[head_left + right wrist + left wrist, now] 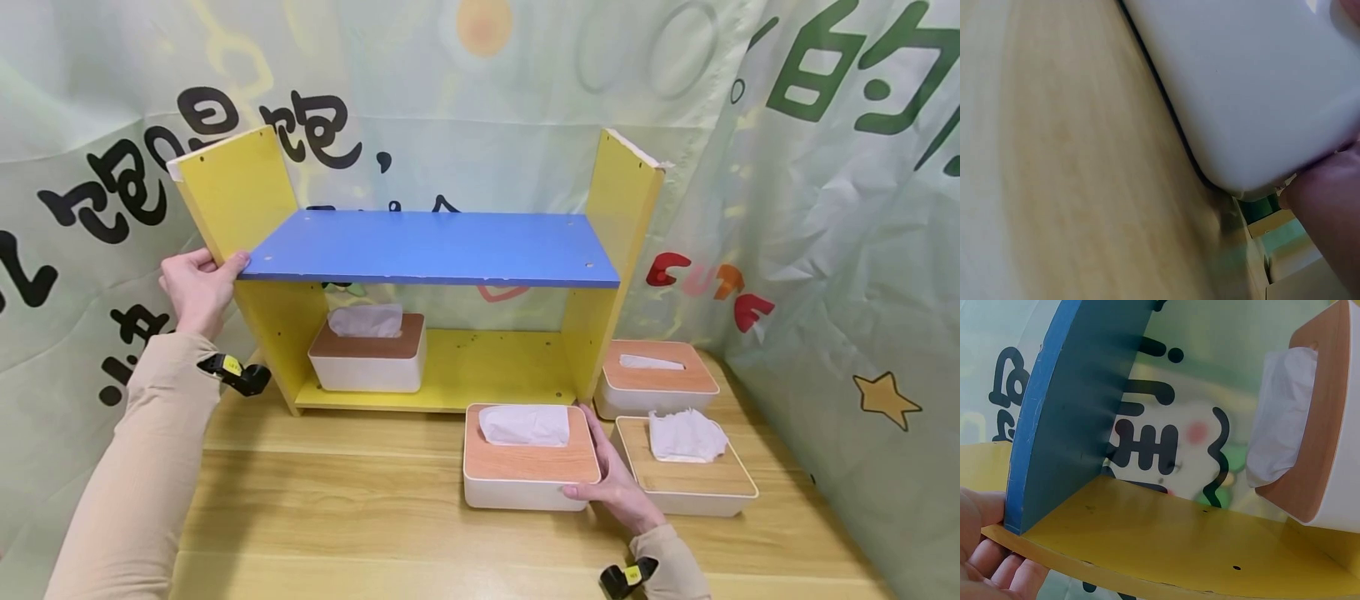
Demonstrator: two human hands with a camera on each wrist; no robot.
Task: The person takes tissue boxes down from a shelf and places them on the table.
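Note:
My left hand (pixel 198 287) grips the left side panel of a small yellow shelf (pixel 236 192), its thumb by the front corner of the blue board (pixel 442 246). The left wrist view shows the thumb (pixel 988 506) against that board, with curled fingers (pixel 1025 575) behind the yellow panel. My right hand (pixel 618 487) holds a white tissue box with a wooden lid (pixel 532 462) by its right end, thumb at the front. That box is in front of the shelf's lower right part. The right wrist view shows its white wall (pixel 1260 94) close up.
Another tissue box (pixel 367 371) stands inside the lower compartment, at the left. Two more, a rear box (pixel 660 400) and a front box (pixel 690 479), stand right of the shelf on the wooden table (pixel 337 517). A printed cloth (pixel 825 250) hangs behind and at the sides.

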